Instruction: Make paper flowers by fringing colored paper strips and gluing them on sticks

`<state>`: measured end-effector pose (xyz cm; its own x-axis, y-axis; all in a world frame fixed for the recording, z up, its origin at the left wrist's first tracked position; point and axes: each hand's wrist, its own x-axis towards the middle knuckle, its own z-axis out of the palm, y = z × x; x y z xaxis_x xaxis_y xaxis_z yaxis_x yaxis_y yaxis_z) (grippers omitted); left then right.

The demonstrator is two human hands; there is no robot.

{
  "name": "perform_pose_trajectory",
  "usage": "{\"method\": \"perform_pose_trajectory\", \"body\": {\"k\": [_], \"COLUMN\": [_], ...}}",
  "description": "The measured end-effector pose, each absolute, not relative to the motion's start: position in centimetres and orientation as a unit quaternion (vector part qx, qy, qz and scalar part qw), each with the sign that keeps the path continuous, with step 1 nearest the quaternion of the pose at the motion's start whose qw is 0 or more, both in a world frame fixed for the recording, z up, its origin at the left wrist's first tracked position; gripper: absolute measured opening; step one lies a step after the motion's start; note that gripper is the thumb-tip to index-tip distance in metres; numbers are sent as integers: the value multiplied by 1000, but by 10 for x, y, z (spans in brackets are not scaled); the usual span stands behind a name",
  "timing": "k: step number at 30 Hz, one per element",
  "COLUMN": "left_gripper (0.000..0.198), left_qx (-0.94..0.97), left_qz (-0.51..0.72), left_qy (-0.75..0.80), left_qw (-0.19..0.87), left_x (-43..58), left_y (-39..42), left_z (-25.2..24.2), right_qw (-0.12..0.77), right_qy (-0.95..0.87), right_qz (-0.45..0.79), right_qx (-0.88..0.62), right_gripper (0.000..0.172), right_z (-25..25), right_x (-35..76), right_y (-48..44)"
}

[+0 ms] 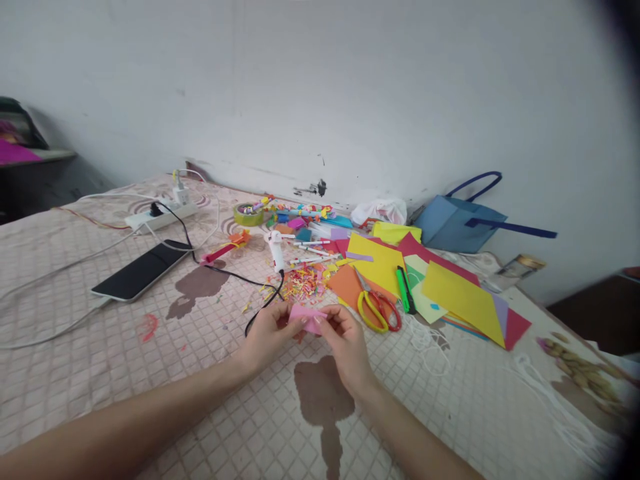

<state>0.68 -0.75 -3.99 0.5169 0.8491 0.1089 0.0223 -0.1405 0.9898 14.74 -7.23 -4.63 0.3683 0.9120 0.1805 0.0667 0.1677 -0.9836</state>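
Note:
A small pink piece of paper [306, 317] is pinched between both my hands just above the patterned cloth. My left hand [270, 333] grips its left edge with thumb and fingers. Its right side is held by my right hand [345, 343]. Yellow-and-red-handled scissors [377, 308] lie just right of my hands on an orange sheet. A white glue gun [275, 250] with a black cord stands just beyond them, beside a heap of colourful paper scraps [305, 283].
Coloured paper sheets [463, 297] and a green cutter [404, 289] spread to the right. A blue bag [457, 223] leans on the wall. A tablet [141, 270], power strip [160, 217] and cables lie left. Tape roll [249, 214] and pens sit at the back.

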Motion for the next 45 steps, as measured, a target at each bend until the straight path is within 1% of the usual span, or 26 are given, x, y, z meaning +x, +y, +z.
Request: {"method": "perform_pose_trajectory", "body": {"k": [7,12,21,25,29,32,35,41,45], "left_gripper": [25,26,25,25,24,21,23,28,28], "left_qx": [646,629,617,644,696,713,689,615,624], "left_qz": [358,351,354,330,308,308,319,297,295], "left_qy": [348,338,331,335,356,358,348,308,316], "left_qw": [578,606,620,604,542,518,550,663,650], "left_x": [7,7,7,6,4,3,3,5,4], "left_y": [-8,-9,-8,-8,-7,-6,-7,-5,-3], "left_z": [-36,-34,-38,-36,-34,-32,-29,-29,-30], "right_qw": [623,621,614,566,483,456,465,516,510], "right_qy": [-443,-438,-441,-501,-588,-608,-587,-511,-513], "right_qz": [356,362,370,363,325,325,357,407,417], "right_qx": [-537,-540,-540,-545,-561,-563,-559,-554,-550], "right_gripper": [9,10,10,12,15,17,18,23,25], "right_z": [-43,-42,-41,-36,-31,-31,-33,-39,-39], "right_x": [141,141,142,150,161,165,165,159,159], "right_y": [-73,-73,-74,-74,-75,-75,-76,-76,-75]}}
